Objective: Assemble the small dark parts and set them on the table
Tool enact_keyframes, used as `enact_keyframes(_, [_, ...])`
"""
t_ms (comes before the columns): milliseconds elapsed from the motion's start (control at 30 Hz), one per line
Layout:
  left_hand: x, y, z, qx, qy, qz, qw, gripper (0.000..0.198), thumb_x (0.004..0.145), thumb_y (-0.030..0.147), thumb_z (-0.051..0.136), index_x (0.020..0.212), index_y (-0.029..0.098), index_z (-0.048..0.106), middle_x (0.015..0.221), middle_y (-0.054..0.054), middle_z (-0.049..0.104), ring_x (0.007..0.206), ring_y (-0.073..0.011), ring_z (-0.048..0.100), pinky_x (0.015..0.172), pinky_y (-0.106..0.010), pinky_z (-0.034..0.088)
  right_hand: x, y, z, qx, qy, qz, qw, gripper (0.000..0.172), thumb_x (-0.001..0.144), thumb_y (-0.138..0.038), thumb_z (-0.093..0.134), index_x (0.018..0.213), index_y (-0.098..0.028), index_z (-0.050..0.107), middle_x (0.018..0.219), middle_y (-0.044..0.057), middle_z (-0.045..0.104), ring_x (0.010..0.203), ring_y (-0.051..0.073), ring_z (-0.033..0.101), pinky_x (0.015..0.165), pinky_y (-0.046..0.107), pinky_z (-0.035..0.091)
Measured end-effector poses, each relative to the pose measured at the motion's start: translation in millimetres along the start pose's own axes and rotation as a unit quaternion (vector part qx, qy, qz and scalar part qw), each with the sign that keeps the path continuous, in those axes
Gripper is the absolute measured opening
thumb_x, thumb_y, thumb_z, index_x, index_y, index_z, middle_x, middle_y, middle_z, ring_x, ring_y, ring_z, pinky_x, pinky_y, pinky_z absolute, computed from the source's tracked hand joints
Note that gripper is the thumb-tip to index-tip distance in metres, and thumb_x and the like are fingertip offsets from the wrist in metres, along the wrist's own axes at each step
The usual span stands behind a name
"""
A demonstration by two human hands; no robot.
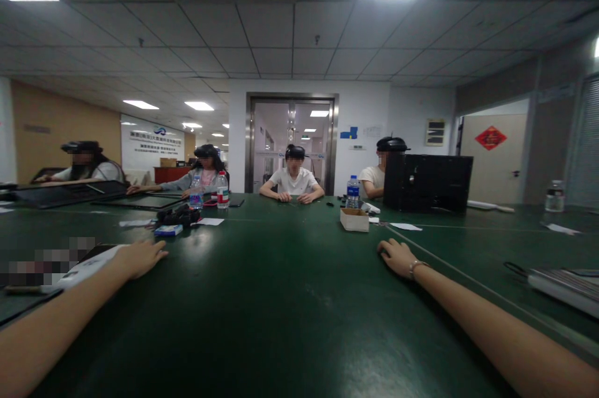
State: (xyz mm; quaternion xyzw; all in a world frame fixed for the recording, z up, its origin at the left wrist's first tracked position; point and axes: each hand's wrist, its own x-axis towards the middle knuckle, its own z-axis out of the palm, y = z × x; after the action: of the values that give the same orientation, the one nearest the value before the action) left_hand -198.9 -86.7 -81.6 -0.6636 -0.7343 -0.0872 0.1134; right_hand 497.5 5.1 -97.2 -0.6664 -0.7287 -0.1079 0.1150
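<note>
My left hand (140,259) rests on the green table (281,298), fingers stretched forward and holding nothing. Beside its wrist lies a white printed sheet or booklet (88,267), partly behind my forearm. Over on the right, my right hand (397,256) lies palm down on the tabletop, its fingers apart and slightly bent, with a bracelet (415,267) round the wrist. A small open cardboard box (354,221) stands just beyond that hand, not touched by it. Ahead of my left hand are a blue-and-white small box (168,231) and a dark bundled object (178,216).
Several people sit around the table, one person (294,179) directly opposite. Bottles (223,191) stand at the far side. A black box-shaped case (429,183) stands at the back right. A stack of flat grey items (566,286) lies at the right edge.
</note>
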Motion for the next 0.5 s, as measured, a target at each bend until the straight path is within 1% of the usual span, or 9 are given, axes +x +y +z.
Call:
enact_keyframes(100, [1, 3, -3.0, 0.03, -0.045, -0.003, 0.999, 0.059, 0.079, 0.05, 0.026, 0.118, 0.017, 0.053, 0.101, -0.02, 0.061, 0.095, -0.0359, 0.057, 0.08, -0.05, 0.04, 0, -27, 2, 0.046, 0.016, -0.02, 0.999, 0.029, 0.079, -0.023, 0.045, 0.106, -0.02, 0.055, 0.105, 0.01, 0.053, 0.094, 0.022, 0.051, 0.085, 0.034, 0.032])
enact_keyframes(200, [-1, 9, -9.6, 0.03, -0.059, -0.001, 0.998, 0.058, 0.08, 0.05, 0.025, 0.121, 0.019, 0.051, 0.102, -0.019, 0.061, 0.094, -0.0353, 0.058, 0.079, -0.049, 0.041, 5, -60, 4, 0.108, 0.002, -0.045, 0.993, 0.037, 0.078, -0.028, 0.049, 0.115, -0.024, 0.05, 0.111, 0.007, 0.052, 0.097, 0.022, 0.05, 0.084, 0.033, 0.033])
enact_keyframes(300, [-3, 12, -14.0, 0.029, -0.073, 0.002, 0.997, 0.058, 0.08, 0.051, 0.025, 0.122, 0.02, 0.05, 0.102, -0.019, 0.061, 0.093, -0.035, 0.058, 0.08, -0.049, 0.041, 15, -94, 4, 0.135, -0.049, -0.065, 0.987, 0.034, 0.078, -0.035, 0.051, 0.111, -0.029, 0.053, 0.11, 0.005, 0.052, 0.097, 0.022, 0.05, 0.083, 0.035, 0.035])
enact_keyframes(400, [-4, 12, -13.1, 0.032, -0.082, -0.01, 0.996, 0.055, 0.079, 0.051, 0.029, 0.12, 0.022, 0.051, 0.1, -0.018, 0.063, 0.091, -0.0344, 0.059, 0.08, -0.048, 0.041, 26, -129, 3, 0.143, -0.07, -0.076, 0.984, 0.031, 0.077, -0.039, 0.052, 0.107, -0.03, 0.056, 0.11, 0.004, 0.051, 0.101, 0.025, 0.047, 0.084, 0.037, 0.034])
enact_keyframes(467, [-3, 13, -11.5, 0.035, -0.078, -0.021, 0.996, 0.052, 0.077, 0.05, 0.034, 0.117, 0.022, 0.054, 0.1, -0.017, 0.064, 0.091, -0.0351, 0.059, 0.079, -0.049, 0.041, 31, -152, 2, 0.15, -0.083, -0.081, 0.982, 0.03, 0.077, -0.041, 0.052, 0.104, -0.03, 0.058, 0.111, 0.004, 0.05, 0.104, 0.027, 0.045, 0.085, 0.04, 0.033])
enact_keyframes(500, [-1, 14, -11.6, 0.02, -0.067, -0.021, 0.997, 0.051, 0.075, 0.05, 0.038, 0.114, 0.021, 0.056, 0.098, -0.018, 0.064, 0.09, -0.0371, 0.059, 0.078, -0.051, 0.04, 32, -164, 1, 0.155, -0.09, -0.084, 0.98, 0.03, 0.076, -0.042, 0.053, 0.103, -0.031, 0.058, 0.111, 0.003, 0.05, 0.105, 0.027, 0.044, 0.086, 0.041, 0.033])
